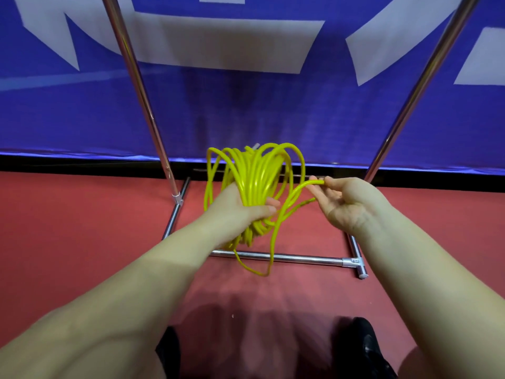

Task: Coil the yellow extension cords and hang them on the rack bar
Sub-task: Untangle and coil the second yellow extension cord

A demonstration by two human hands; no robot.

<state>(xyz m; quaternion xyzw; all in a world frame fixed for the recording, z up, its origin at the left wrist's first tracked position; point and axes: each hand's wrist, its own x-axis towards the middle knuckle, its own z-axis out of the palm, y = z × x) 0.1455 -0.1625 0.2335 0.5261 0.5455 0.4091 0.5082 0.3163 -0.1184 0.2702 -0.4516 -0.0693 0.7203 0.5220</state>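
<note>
1. The room: a blue banner with big white shapes stands at the far side, and its lower edge meets a red floor.
2. The metal rack stands on the floor just in front of the banner. Two shiny uprights rise on the left and on the right, and a low base tube lies across the near side. The upper hanging bar is not in view.
3. The yellow cord is gathered in many loops, held in the air between the uprights. One loose loop hangs down almost to the base tube.
4. The left hand grips the bundle in the middle, fingers curled tight around it.
5. The right hand pinches the free strand near its end, thumb and fingers together on it.
6. To do this step well, I think the right hand should bring each new loop the same size, lay it flat into the left palm, and let the cord twist freely, so no kinks appear.
7. Dark shoes show at the near edge.
</note>
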